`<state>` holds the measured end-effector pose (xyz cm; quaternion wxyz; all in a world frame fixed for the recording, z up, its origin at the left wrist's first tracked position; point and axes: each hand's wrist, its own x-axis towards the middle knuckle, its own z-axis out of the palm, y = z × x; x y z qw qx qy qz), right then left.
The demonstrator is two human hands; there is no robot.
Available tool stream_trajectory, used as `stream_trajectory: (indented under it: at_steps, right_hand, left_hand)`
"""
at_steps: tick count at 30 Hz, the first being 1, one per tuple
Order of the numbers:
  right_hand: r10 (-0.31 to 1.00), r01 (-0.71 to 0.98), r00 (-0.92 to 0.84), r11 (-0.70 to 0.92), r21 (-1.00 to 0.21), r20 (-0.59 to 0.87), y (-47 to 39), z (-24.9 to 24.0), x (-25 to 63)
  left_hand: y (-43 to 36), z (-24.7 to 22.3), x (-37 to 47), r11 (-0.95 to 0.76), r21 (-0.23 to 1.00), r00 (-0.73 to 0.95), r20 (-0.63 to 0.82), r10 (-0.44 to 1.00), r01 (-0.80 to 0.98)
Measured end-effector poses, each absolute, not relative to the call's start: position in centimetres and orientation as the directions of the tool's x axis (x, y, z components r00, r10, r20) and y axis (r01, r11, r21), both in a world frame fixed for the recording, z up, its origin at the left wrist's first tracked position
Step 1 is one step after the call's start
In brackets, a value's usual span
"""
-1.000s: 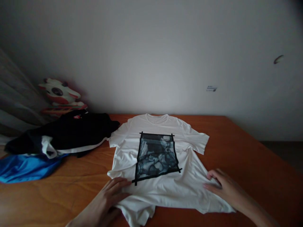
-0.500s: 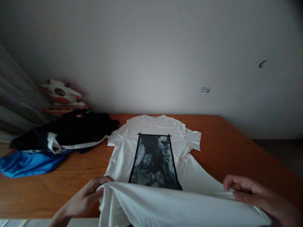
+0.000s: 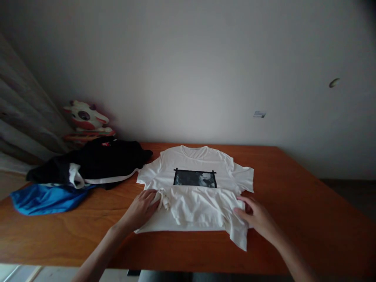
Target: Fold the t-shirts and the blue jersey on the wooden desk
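Observation:
A white T-shirt [image 3: 196, 207] lies on the wooden table, collar toward the wall and both short sleeves spread. Its lower half is folded up over the front, so only the top strip of the dark printed picture [image 3: 195, 178] shows. My left hand [image 3: 146, 205] is closed on the bunched cloth at the fold's left side. On the right side, my right hand [image 3: 249, 211] pinches the folded layer between thumb and fingers. A loose corner of cloth hangs down near my right hand, toward me.
Black clothing [image 3: 111, 160] with a white stripe lies in a heap on the left, over a blue garment [image 3: 49, 199]. Behind it a cow-shaped toy [image 3: 88, 115] stands against the wall. A curtain [image 3: 26, 113] hangs at far left. The wooden table [image 3: 293, 219] extends to the right.
The shirt's lower part, earlier lifted near the table's front edge, now lies folded up over most of the print. Both hands have moved forward and closer together with the cloth.

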<state>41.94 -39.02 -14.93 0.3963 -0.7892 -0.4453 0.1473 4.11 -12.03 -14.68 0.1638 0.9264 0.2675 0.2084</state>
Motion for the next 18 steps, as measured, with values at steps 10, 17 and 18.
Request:
stream_trajectory:
  at_steps: [10, 17, 18]
  right_hand:
    - [0.862, 0.789, 0.435, -0.226, -0.571, 0.259, -42.3, -13.8, 43.1]
    - [0.859, 0.879, 0.327, -0.122, -0.461, 0.395, -36.6, -17.1, 43.0]
    - [0.867, 0.896, 0.305, -0.121, -0.428, 0.393, -36.0, -17.8, 42.9]
  left_hand:
    - [-14.0, -13.2, 0.7, -0.783, 0.466, 0.811, 0.204, 0.548, 0.412]
    - [-5.6, -14.7, 4.7, -0.685, 0.423, 0.572, 0.378, 0.728, 0.593]
    - [-4.1, -14.7, 5.5, -0.668, 0.404, 0.569, 0.351, 0.744, 0.625]
